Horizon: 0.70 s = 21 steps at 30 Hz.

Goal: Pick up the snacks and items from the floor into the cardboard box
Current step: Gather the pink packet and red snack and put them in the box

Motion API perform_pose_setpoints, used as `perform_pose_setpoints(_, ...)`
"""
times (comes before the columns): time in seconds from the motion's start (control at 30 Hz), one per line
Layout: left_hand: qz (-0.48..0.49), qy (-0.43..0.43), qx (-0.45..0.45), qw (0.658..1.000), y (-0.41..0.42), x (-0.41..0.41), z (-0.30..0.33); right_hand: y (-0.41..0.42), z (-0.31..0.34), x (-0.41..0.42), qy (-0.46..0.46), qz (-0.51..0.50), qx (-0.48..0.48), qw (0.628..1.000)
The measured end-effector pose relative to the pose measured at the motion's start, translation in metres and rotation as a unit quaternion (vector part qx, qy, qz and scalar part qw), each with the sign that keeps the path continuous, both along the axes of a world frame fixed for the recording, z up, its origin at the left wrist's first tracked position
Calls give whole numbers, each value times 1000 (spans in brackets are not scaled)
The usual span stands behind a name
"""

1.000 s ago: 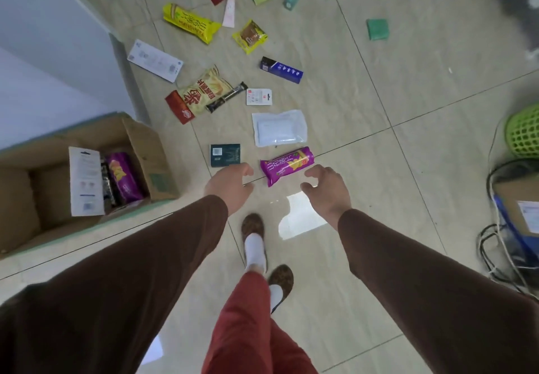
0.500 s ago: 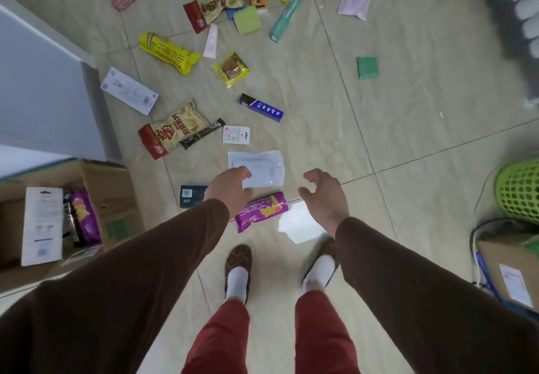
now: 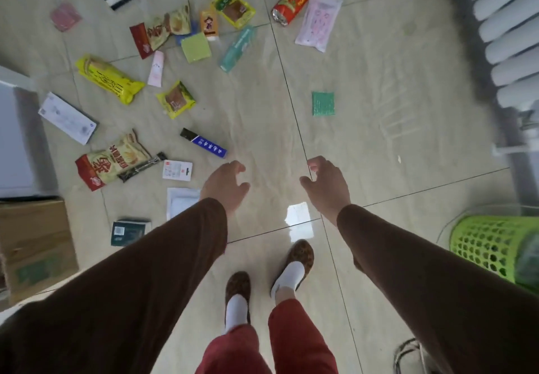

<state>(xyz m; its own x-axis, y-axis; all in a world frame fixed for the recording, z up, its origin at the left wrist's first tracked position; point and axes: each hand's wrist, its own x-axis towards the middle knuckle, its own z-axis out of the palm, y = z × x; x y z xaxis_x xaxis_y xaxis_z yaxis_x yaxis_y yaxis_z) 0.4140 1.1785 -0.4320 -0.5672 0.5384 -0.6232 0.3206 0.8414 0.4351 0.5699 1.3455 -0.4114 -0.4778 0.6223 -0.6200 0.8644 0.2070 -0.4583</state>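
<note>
Head view: I'm between picks, both hands out over the floor, nothing held. Left hand (image 3: pixel 224 185) loosely curled, fingers apart, empty; right hand (image 3: pixel 328 184) the same. Cardboard box (image 3: pixel 35 245) sits far left of the left hand, only its flap showing. Clear white pouch (image 3: pixel 182 204) lies just left of the left wrist, partly under the sleeve; blue box (image 3: pixel 204 147) just ahead-left of that hand; green packet (image 3: pixel 323 103) ahead of the right hand. Next, I judge: drop low, pinch one flat pack, carry it left to the box
</note>
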Motion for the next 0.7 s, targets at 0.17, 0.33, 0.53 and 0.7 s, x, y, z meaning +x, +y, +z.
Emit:
perform_pose_setpoints(0.17, 12, -6, 15, 1000, 76, -15, -17, 80, -20, -24, -8, -29, -18, 999)
perform_pose_setpoints(0.33, 25, -17, -5, 1000, 136, -46, -38, 145, -48, -57, -18, -80, -50, 995)
perform_pose_setpoints(0.53, 20, -23, -30, 999, 207, -91, -66, 220, -88, -97, -32, -113, -68, 991)
perform_pose_setpoints(0.7, 53, -33, -34, 997, 285, -120, -95, 278, -129, -113, -54, -140, -99, 984)
